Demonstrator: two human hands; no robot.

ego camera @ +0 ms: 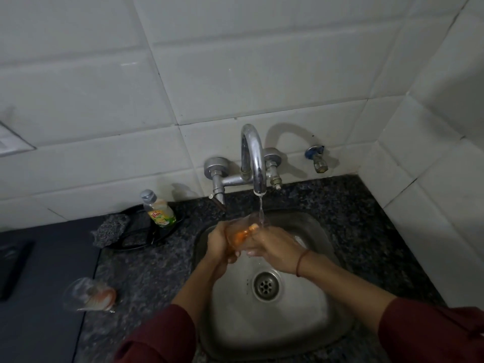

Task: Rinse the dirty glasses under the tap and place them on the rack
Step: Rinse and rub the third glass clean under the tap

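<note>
A clear glass (245, 233) with orange residue is tilted under the running chrome tap (255, 163), over the steel sink (296, 326). My left hand (220, 244) grips its base from the left. My right hand (275, 248) wraps the glass from the right, with fingers reaching into its mouth. Water falls onto the rim of the glass. A second glass (87, 294) with orange and white residue stands on the dark counter at the lower left, apart from both hands. No rack is in view.
A dish-soap bottle (158, 209) and a grey scrubber (111, 229) rest on a black tray (142, 241) left of the sink. A small blue-handled valve (317, 158) sticks out of the tiled wall. A dark flat surface (39, 284) borders the granite counter (372, 231).
</note>
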